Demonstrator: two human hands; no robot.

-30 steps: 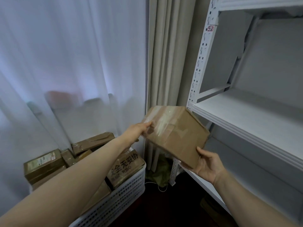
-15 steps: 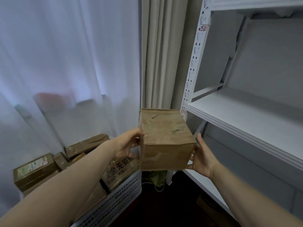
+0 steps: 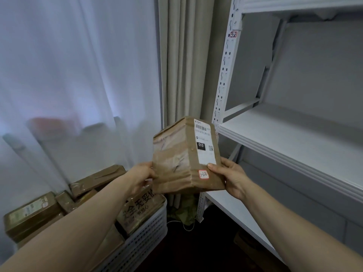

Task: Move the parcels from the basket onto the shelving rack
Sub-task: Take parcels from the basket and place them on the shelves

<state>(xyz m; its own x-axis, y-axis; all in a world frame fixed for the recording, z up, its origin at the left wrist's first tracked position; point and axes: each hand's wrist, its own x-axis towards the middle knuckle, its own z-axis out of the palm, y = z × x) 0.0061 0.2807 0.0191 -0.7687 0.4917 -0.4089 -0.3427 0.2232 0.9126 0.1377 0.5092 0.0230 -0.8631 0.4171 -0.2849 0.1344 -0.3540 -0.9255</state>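
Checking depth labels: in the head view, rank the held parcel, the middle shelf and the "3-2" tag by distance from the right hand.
1. Held parcel: gripped by the right hand, to its left.
2. Middle shelf: up and to its right.
3. "3-2" tag: high on the rack upright.

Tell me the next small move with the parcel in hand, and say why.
Probably carry the parcel right and slightly up, over the front lip of the middle shelf, then set it down. The left hand and right hand grip it on either side, it is out of the basket, and it hangs just left of that shelf's front corner.
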